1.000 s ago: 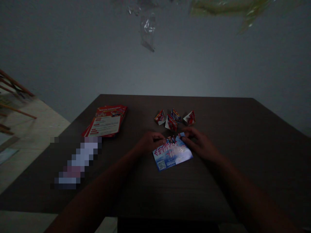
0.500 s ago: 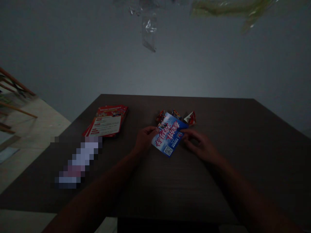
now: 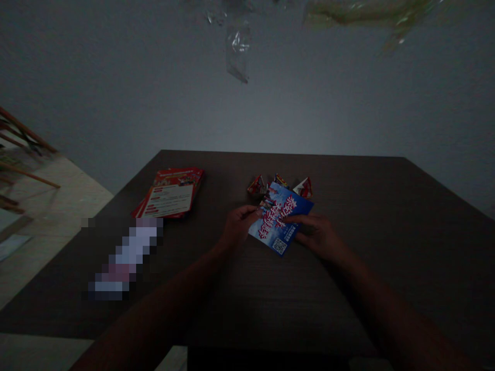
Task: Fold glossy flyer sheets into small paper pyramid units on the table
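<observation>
The left hand [image 3: 240, 224] is nearly closed, thumb and fingers pinching the left edge of a blue printed leaflet [image 3: 275, 216], which is held at a slant over the middle of the table [image 3: 359, 190]. The right hand [image 3: 315, 232] is half open, its fingers loosely bent; one finger lies across the right part of the leaflet's face and the thumb sits near its right edge, with a gap between the two, and whether it grips the paper I cannot tell. The leaflet carries red-and-white lettering and a square code at its near corner. Just beyond it stand small folded paper pieces: a red one on the left [image 3: 256, 185], a dark one in the middle [image 3: 281, 180], partly hidden by the leaflet, and a red-and-white one on the right [image 3: 304, 187]. At the far left of the tabletop lies a stack of red leaflets [image 3: 170, 193], slightly fanned; nearer, a pixelated patch [image 3: 127, 257] masks something unreadable. The dark wood-grain table meets a grey wall [image 3: 328, 103], where clear plastic [image 3: 237, 51] and yellowish plastic [image 3: 348, 13] hang. On the left, wooden legs [image 3: 29, 134] stand on a pale floor [image 3: 77, 180].
</observation>
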A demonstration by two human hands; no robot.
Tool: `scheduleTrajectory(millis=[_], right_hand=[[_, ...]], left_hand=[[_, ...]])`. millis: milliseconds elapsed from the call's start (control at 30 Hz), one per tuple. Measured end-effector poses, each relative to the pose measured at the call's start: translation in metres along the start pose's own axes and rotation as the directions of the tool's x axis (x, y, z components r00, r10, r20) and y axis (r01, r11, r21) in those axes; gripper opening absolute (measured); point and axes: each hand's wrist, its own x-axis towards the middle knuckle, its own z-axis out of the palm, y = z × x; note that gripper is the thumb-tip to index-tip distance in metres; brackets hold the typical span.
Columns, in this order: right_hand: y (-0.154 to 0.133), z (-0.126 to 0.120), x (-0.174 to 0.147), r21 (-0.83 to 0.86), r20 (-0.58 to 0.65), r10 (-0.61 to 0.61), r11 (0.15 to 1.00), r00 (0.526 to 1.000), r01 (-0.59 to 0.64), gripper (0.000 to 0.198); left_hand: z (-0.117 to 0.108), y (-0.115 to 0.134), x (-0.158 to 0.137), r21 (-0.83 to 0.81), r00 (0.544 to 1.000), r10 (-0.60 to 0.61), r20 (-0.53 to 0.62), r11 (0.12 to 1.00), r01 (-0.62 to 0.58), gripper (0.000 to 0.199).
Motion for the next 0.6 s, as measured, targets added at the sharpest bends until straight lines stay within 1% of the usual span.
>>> scheduleTrajectory(millis=[67,133,200,267,367,400,467,533,600], right_hand=[[-0.001,0.000,0.000,0.042,-0.006,0.023,0.999,1.000,-0.023,0.024],[-0.003,-0.001,-0.001,0.105,-0.006,0.068,0.992,0.998,-0.067,0.022],[-0.006,-0.003,-0.002,0.195,0.003,0.126,0.973,0.992,-0.124,0.022],[-0.007,-0.006,-0.002,0.303,0.023,0.183,0.936,0.983,-0.181,0.022],[-0.008,-0.010,-0.002,0.435,0.064,0.240,0.867,0.969,-0.243,0.022],[-0.009,-0.011,-0.002,0.461,0.077,0.248,0.850,0.966,-0.255,0.022],[-0.008,-0.012,-0.002,0.488,0.094,0.245,0.834,0.965,-0.260,0.024],[-0.008,-0.011,-0.001,0.483,0.102,0.239,0.837,0.966,-0.258,0.028],[-0.007,-0.009,-0.002,0.462,0.093,0.242,0.849,0.966,-0.257,0.034]], left_hand=[[-0.005,-0.002,0.004,0.016,1.000,0.029,0.008,0.999,-0.029,0.023],[-0.011,-0.003,0.008,0.008,0.993,0.098,0.070,0.995,-0.099,0.020],[-0.016,-0.001,0.010,0.077,0.978,0.178,0.111,0.979,-0.187,0.026],[-0.019,0.002,0.009,0.180,0.947,0.271,0.171,0.937,-0.300,0.027],[-0.021,0.006,0.005,0.259,0.871,0.388,0.301,0.846,-0.466,0.025],[-0.021,0.006,0.004,0.278,0.848,0.401,0.345,0.820,-0.501,0.027],[-0.020,0.006,0.002,0.316,0.818,0.404,0.410,0.778,-0.543,0.029],[-0.019,0.006,0.000,0.345,0.798,0.413,0.439,0.743,-0.574,0.026],[-0.018,0.004,0.000,0.360,0.781,0.441,0.442,0.710,-0.605,0.024]])
